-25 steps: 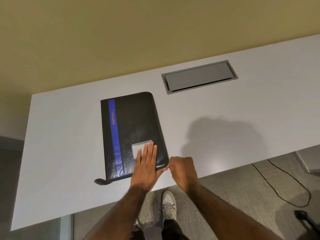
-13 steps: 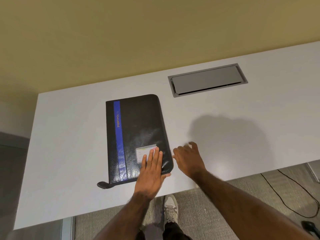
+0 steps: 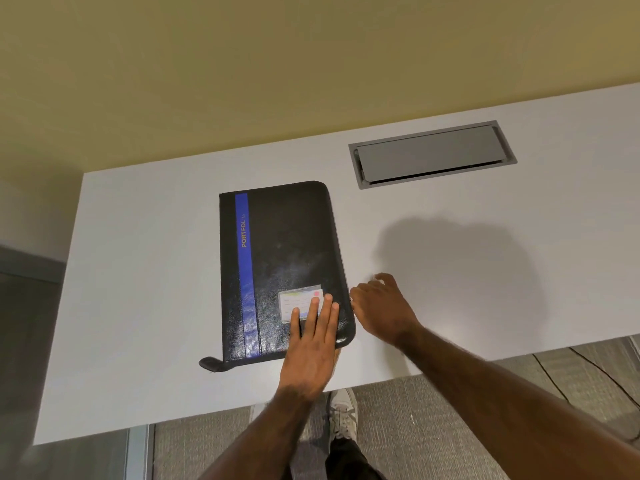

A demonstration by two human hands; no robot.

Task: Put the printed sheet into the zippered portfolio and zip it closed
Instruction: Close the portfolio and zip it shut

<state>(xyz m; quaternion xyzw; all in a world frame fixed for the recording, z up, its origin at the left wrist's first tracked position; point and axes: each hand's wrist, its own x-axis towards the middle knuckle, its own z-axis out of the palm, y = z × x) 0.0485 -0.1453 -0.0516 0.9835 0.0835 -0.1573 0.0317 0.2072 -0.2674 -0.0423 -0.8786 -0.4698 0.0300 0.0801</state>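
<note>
A black zippered portfolio [image 3: 284, 244] with a blue stripe lies closed and flat on the white table [image 3: 138, 271]. My left hand [image 3: 313, 344] lies flat on its near right corner, with the fingertips on the clear label pocket [image 3: 298, 299]. My right hand [image 3: 381, 310] sits against the portfolio's right edge, its fingers pinched at the zipper there; the pull itself is mostly hidden. A black zipper tail [image 3: 209, 363] sticks out at the near left corner. No printed sheet is visible.
A grey cable hatch [image 3: 431, 154] is set into the table behind and to the right of the portfolio. The table's near edge runs just below my hands. My shoe [image 3: 343, 410] and a thin cable [image 3: 554, 375] are on the carpet below.
My right hand has travelled from the portfolio's near right corner up along its right edge. My left hand has stayed pressed on the cover.
</note>
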